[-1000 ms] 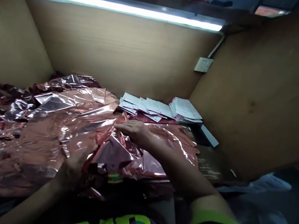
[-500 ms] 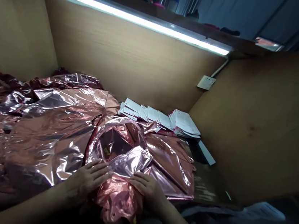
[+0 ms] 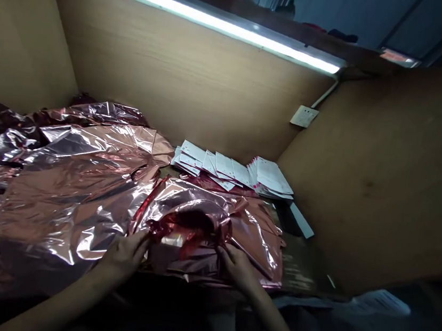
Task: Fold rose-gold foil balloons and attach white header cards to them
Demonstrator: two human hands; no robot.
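A flat rose-gold foil balloon (image 3: 253, 234) lies folded in front of me, shiny and creased. Its near part is lifted and bunched into a dark, reddish opening. At the left side of that opening, my left hand (image 3: 127, 253) pinches the foil between thumb and fingers. My right hand (image 3: 238, 264) grips the opposite side the same way. The fingertips are partly hidden by the folds. Something small and pale shows inside the opening, too blurred to name. A wide spread of similar rose-gold foil (image 3: 65, 184) lies to the left of my left hand.
Several white cards or packets (image 3: 236, 170) lie overlapping behind the foil, with a thicker stack (image 3: 271, 177) at their right. Wooden panels (image 3: 168, 68) enclose the table. A tube light (image 3: 191, 14) runs along the top, and a wall socket (image 3: 304, 116) sits at the back right.
My hands lay flat on the foil with fingers stretched; now they have closed on its sides. The near flap that hung toward me is raised and bunched. The view has tilted down slightly.
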